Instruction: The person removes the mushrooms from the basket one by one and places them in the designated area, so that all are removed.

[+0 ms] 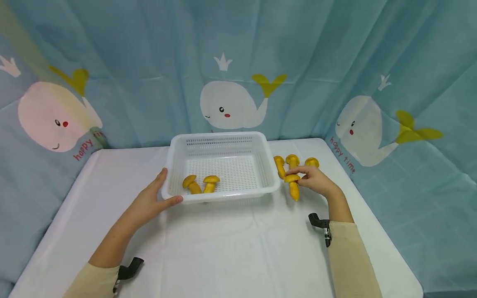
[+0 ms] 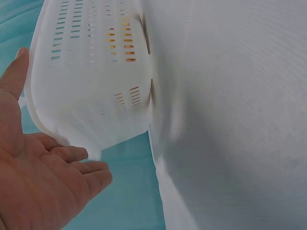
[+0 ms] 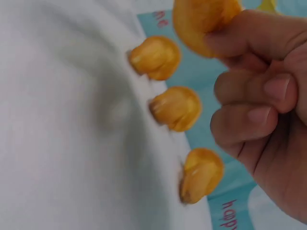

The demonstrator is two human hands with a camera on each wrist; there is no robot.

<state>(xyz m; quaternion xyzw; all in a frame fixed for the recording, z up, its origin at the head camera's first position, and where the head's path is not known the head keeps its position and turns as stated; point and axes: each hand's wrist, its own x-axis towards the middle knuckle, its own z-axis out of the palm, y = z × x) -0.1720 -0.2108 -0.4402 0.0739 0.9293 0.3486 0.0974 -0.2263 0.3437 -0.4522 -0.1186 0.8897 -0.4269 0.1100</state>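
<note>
Our right hand (image 1: 316, 181) pinches a yellow mushroom (image 1: 294, 191) near its cap, our left hand (image 1: 147, 205) spreads against the white perforated basket (image 1: 238, 195); likely light, firm, slightly slick, so we'd grip just under the cap.

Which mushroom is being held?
The mushroom pinched by the right hand, outside the white basket; two others lie inside it, three on the table.

Smooth plastic basket (image 1: 238, 195), faintly glossy mushrooms (image 1: 294, 190), matt cloth curtain (image 1: 156, 82).
</note>
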